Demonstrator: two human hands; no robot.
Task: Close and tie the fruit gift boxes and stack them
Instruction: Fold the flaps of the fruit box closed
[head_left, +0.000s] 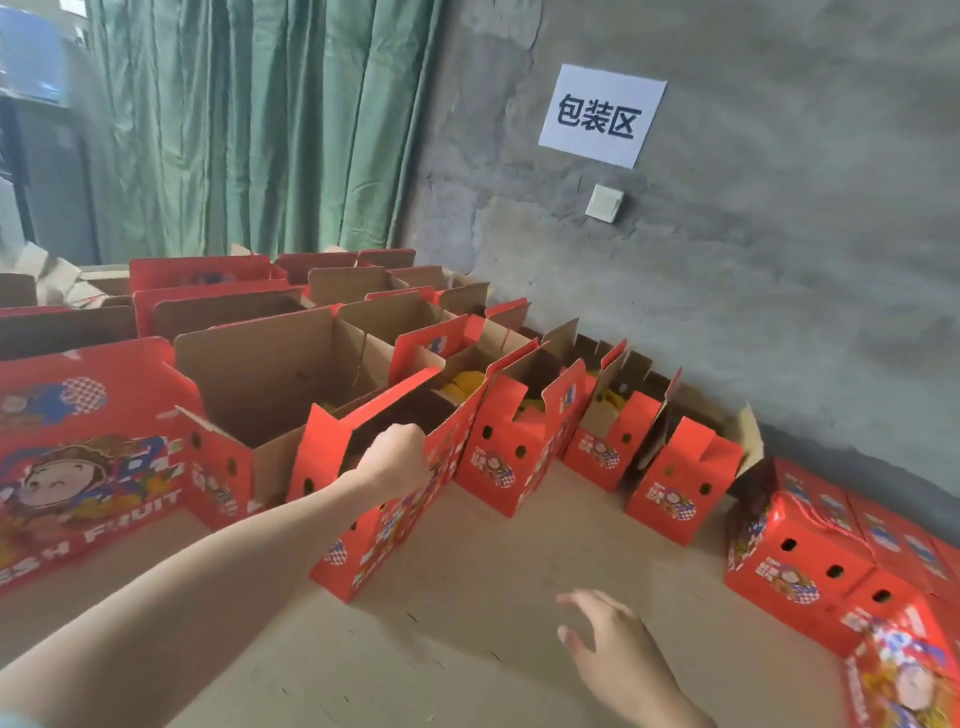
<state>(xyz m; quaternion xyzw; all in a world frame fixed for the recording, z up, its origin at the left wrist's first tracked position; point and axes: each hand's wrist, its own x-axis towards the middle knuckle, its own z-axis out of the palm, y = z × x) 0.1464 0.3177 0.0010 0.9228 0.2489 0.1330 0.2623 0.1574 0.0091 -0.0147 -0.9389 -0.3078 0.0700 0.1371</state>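
At five o'clock the right hand (615, 649) hovers with its grip spread and empty above the cardboard-covered floor (467, 649), while the left hand (395, 457) at centre closes its grip on the top edge of an open red gift box (374, 530), whose long axis runs from seven toward one o'clock.

Red fruit boxes (395, 499) standing open
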